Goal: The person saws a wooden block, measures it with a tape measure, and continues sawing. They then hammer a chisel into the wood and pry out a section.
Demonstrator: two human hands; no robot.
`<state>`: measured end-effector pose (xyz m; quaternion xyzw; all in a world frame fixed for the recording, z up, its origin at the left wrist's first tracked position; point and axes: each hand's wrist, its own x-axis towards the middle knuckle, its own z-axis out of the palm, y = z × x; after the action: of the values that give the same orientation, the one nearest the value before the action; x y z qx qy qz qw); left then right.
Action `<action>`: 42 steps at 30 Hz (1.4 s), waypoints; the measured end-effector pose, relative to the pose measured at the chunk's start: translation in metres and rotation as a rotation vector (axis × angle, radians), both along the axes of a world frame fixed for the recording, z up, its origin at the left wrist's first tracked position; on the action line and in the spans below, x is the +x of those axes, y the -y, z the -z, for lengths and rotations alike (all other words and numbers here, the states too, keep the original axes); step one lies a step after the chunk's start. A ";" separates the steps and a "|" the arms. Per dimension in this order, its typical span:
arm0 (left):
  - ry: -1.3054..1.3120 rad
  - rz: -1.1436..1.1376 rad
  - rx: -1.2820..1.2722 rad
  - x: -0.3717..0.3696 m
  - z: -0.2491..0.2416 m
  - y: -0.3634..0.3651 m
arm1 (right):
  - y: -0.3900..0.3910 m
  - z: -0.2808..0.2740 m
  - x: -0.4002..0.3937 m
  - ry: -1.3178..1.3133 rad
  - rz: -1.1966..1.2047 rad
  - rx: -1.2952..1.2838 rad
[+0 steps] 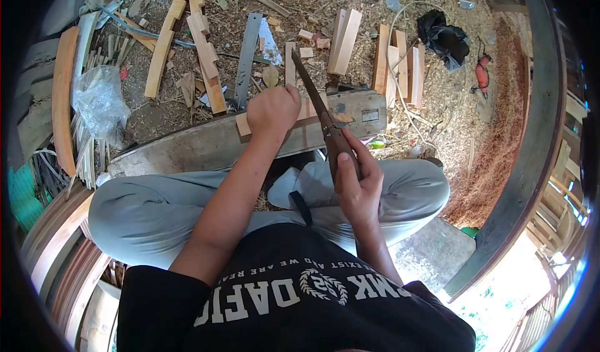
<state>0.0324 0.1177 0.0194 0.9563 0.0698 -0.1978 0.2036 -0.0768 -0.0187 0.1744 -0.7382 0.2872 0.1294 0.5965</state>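
My right hand is wrapped round the brown wooden handle of a saw, whose narrow dark blade points up and slightly left. My left hand is closed in a fist on a light wood piece, which lies across a weathered plank in front of my crossed legs. To the right of my left hand, the saw crosses over the wood piece. Whether the blade touches the wood cannot be made out. A small upright strip of wood stands just beyond my left fist.
Cut wood blocks and notched strips lie on the sawdust-covered ground. A black plastic bag, a pale cord and a red object are at the right. Clear plastic lies at the left.
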 end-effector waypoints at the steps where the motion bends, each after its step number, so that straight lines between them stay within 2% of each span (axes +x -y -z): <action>1: -0.006 -0.011 -0.029 -0.001 0.001 -0.001 | 0.000 0.003 -0.003 0.016 0.001 -0.001; 6: -0.008 -0.031 -0.040 -0.004 0.000 -0.003 | 0.003 0.014 -0.012 0.103 -0.026 -0.029; 8: -0.032 -0.011 -0.017 -0.003 -0.003 -0.002 | 0.004 0.010 -0.013 -0.041 0.035 0.050; 14: 0.002 0.009 -0.043 -0.006 -0.001 -0.002 | 0.007 0.036 -0.027 0.195 -0.028 -0.025; 18: -0.015 0.014 -0.030 -0.005 0.000 -0.004 | 0.005 0.037 -0.031 0.216 -0.019 0.009; 26: -0.104 0.012 -0.042 -0.003 -0.011 -0.003 | 0.005 0.036 -0.039 0.236 -0.058 -0.091; 30: -0.097 0.010 -0.027 -0.004 -0.003 -0.002 | 0.006 0.034 -0.042 0.231 -0.043 -0.034; 36: -0.042 0.037 -0.011 -0.004 0.007 0.000 | 0.004 0.041 -0.039 0.221 -0.110 -0.094; 39: 0.100 0.113 0.130 -0.012 0.006 0.006 | 0.007 0.045 -0.044 0.215 -0.116 -0.098; 41: 0.194 -0.167 0.018 -0.012 0.018 0.009 | 0.008 0.037 -0.046 0.149 -0.089 -0.052; 42: 0.188 -0.163 0.018 -0.012 0.016 0.010 | 0.007 0.029 -0.047 0.142 -0.086 -0.052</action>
<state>0.0201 0.1080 0.0030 0.9636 0.1297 -0.0892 0.2159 -0.1234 -0.0255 0.1452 -0.7724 0.2154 0.0945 0.5900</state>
